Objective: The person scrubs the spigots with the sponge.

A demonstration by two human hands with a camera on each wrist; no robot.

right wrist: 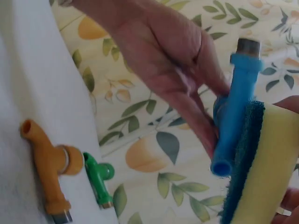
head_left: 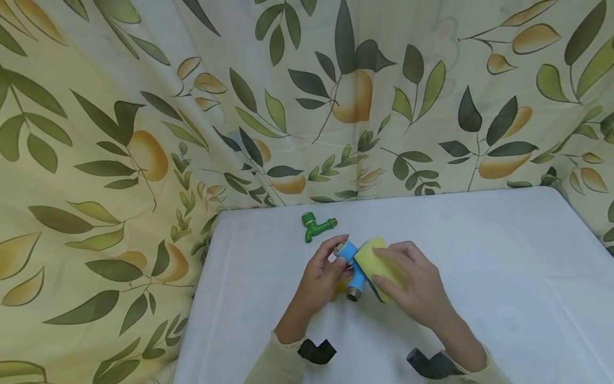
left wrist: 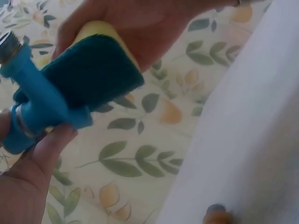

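The blue tap [head_left: 357,276] is held above the table [head_left: 503,256], nearer the left edge than the right, pinched between the left hand's [head_left: 320,278] thumb and fingers. The sponge [head_left: 376,265] lies with its dark face against the tap, gripped by the right hand [head_left: 418,290], thumb and fingers parted only by its width. Beyond, the orange tap [right wrist: 46,170] and green tap [head_left: 314,229] lie on the table, the green near the far edge.

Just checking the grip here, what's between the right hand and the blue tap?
The sponge sits between the right hand and the blue tap, its dark scouring side facing the tap; the right wrist view shows this.
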